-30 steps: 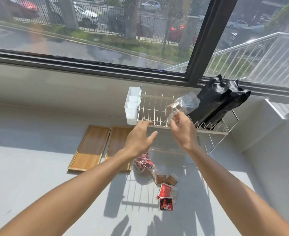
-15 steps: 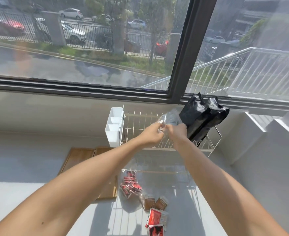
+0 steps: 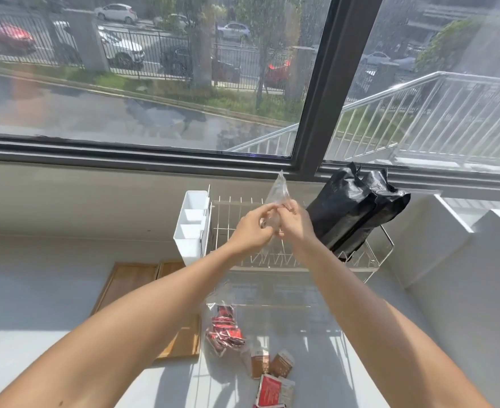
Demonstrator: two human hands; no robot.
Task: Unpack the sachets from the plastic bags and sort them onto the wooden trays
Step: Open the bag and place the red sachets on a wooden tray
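Note:
My left hand (image 3: 251,228) and my right hand (image 3: 297,223) meet over the wire rack, both gripping a crumpled clear plastic bag (image 3: 278,191) whose top sticks up between them. Below on the counter lies another clear bag with red sachets (image 3: 223,331) inside. Loose brown sachets (image 3: 272,363) and red sachets (image 3: 269,390) lie in front of it. Two wooden trays (image 3: 125,285) sit side by side to the left, partly hidden by my left forearm.
A white wire dish rack (image 3: 369,260) stands against the wall under the window, with a white plastic caddy (image 3: 191,225) on its left end and two black pouches (image 3: 352,207) leaning in its right side. A white wall closes off the right.
My left hand came up from over the counter to join my right hand on the clear bag. The bag now stands crumpled upright between both hands.

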